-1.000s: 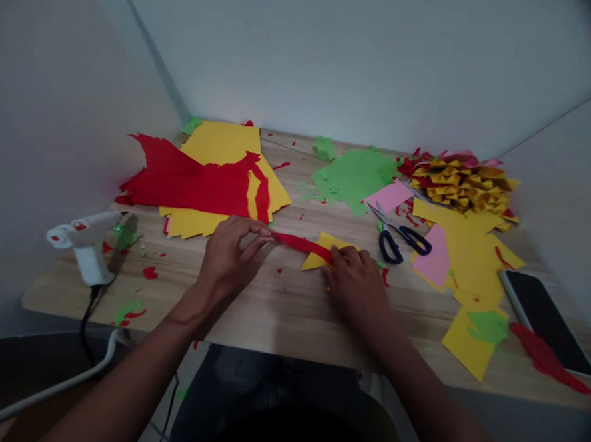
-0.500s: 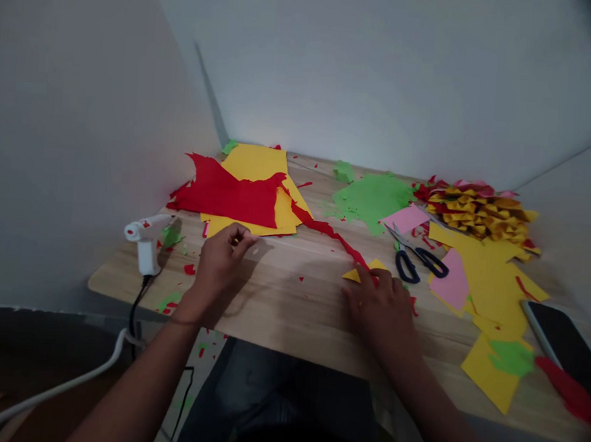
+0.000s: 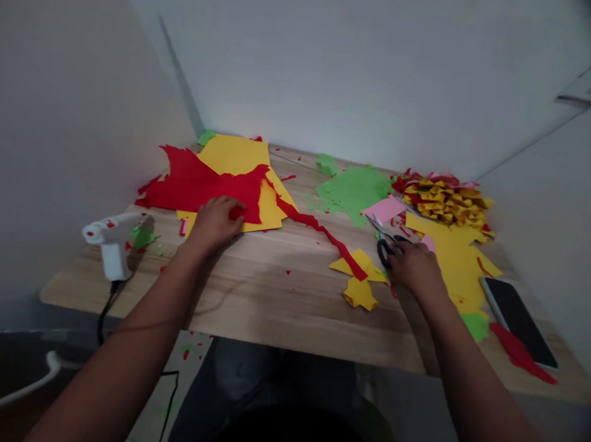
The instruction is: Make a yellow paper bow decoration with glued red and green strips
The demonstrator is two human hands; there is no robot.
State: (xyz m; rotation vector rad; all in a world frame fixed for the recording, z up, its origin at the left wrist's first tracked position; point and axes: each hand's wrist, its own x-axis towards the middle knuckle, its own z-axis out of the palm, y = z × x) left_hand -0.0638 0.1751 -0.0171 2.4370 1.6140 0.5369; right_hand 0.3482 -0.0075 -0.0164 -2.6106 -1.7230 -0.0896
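My left hand rests on the lower edge of the big red sheet, its fingers curled; whether they pinch the paper is hard to make out. Yellow sheets lie beneath the red one. At the right, my right hand has its fingers over the dark handles of the scissors, whose blades point to the upper left. A thin torn red strip runs from the red sheet to a yellow piece. Just below that lies a small folded yellow piece.
A white glue gun stands at the left with its cord hanging down. Green paper and a ruffled yellow-and-red paper bunch lie at the back. A phone and a red scrap sit at the right.
My right hand has left the red strip and moved right onto the scissors, uncovering the small folded yellow piece. My left hand has moved up onto the red sheet. The view has shifted.
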